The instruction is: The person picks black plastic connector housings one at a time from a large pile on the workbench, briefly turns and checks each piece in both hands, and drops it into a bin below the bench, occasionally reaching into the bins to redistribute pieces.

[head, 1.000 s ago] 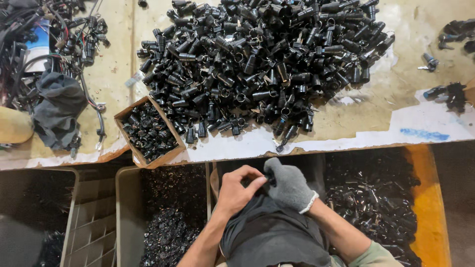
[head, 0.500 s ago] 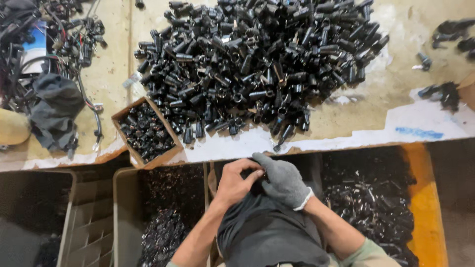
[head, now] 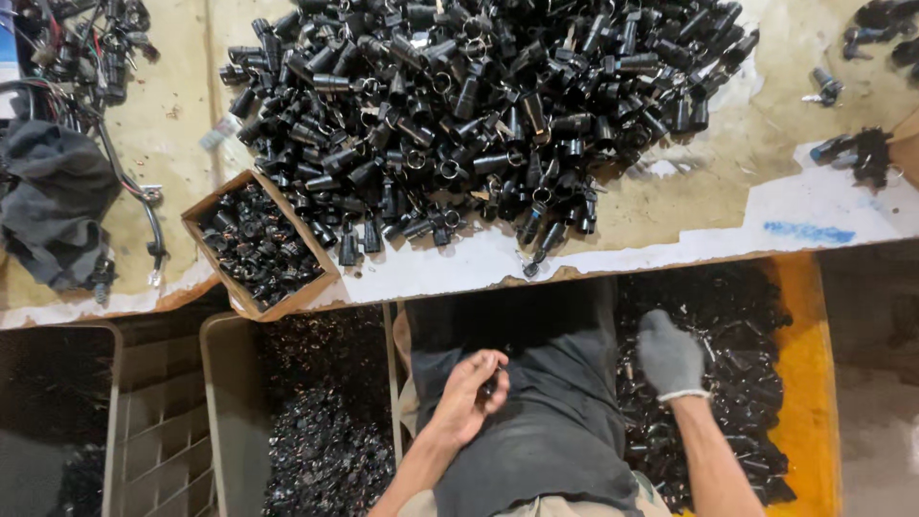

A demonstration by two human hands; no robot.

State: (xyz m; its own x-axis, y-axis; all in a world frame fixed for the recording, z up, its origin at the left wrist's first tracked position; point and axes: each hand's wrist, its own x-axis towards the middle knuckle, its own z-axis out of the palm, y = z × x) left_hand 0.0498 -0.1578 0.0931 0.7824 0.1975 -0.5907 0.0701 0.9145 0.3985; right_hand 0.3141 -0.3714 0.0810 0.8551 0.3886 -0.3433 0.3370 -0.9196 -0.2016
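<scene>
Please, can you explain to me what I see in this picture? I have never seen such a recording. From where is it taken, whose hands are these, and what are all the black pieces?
The picture comes from a camera worn on a person's head, looking straight down at their own lap and workbench. There is no machine, only two hands. The left hand is bare and pinches a small dark part over the lap, which is covered by a dark cloth. The right hand wears a grey glove and reaches into an orange bin full of small black parts; what it grips there cannot be seen. On the workbench lies a big heap of black tube-shaped parts. Beside it stands a small cardboard box with more black pieces. At the far left lie cables and a grey rag. Below the bench stands a grey crate.
</scene>
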